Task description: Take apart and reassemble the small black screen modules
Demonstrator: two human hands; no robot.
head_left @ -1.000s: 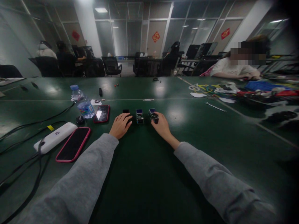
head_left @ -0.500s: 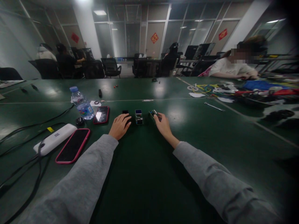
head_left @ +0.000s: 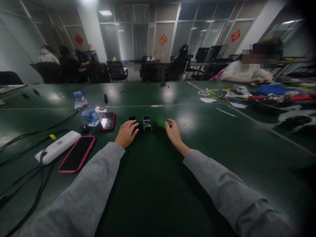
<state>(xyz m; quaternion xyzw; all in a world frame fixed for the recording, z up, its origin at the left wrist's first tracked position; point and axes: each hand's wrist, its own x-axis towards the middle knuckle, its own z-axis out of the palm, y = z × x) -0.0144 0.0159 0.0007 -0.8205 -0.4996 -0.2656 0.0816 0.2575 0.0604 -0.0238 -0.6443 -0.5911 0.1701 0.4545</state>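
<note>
Three small electronic modules sit in a row on the green table (head_left: 153, 184). My left hand (head_left: 126, 133) rests with curled fingers over the dark left module (head_left: 132, 118). The middle module (head_left: 146, 123) stands upright with a blue top. My right hand (head_left: 173, 131) pinches the right module (head_left: 161, 121), which is tipped over so its green circuit-board underside shows.
On the left lie a pink-cased phone (head_left: 77, 153), a white power bank (head_left: 58, 146) with black cables, a water bottle (head_left: 86, 109) and a red-cased phone (head_left: 107, 120). A person in white (head_left: 243, 72) sits at the far right behind coloured clutter. Office chairs stand beyond the table.
My right hand has tipped the right module over, turning its green underside up. My left hand has stayed on the left module.
</note>
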